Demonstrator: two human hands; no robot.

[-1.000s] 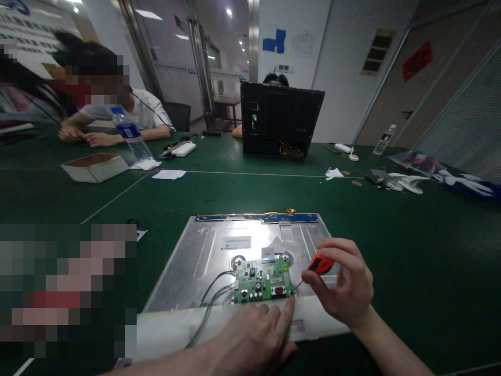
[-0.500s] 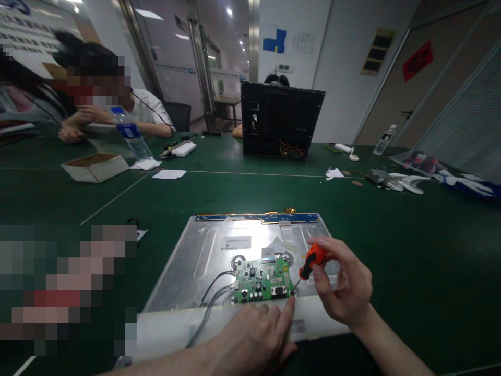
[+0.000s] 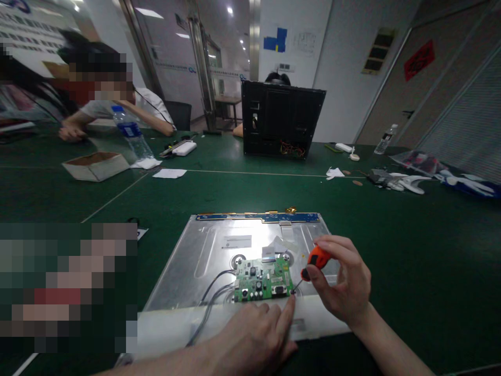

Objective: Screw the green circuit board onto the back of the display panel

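Observation:
A green circuit board (image 3: 262, 277) lies on the metal back of a flat display panel (image 3: 211, 240). My right hand (image 3: 344, 282) grips an orange-and-black screwdriver (image 3: 319, 257) between thumb and fingers. The tool is tilted, and its thin shaft runs down to the board's lower right corner. At that same corner rests the outstretched index finger of my left hand (image 3: 262, 334). Its other fingers are bent over the panel's white lower edge, and I see nothing held in them. Grey cables (image 3: 209, 308) leave the board's left side and pass under my left forearm.
A black monitor housing (image 3: 282, 120) stands upright across the green table (image 3: 219, 193). At the left are a cardboard box (image 3: 96, 169) and a water bottle (image 3: 131, 133), with a person seated behind. Gloves (image 3: 407, 183) and another bottle (image 3: 385, 140) lie or stand at the right.
The screwdriver handle has turned a little in my right hand, its tip still at the board's corner. My left hand has stayed in place. The seated person has raised an arm.

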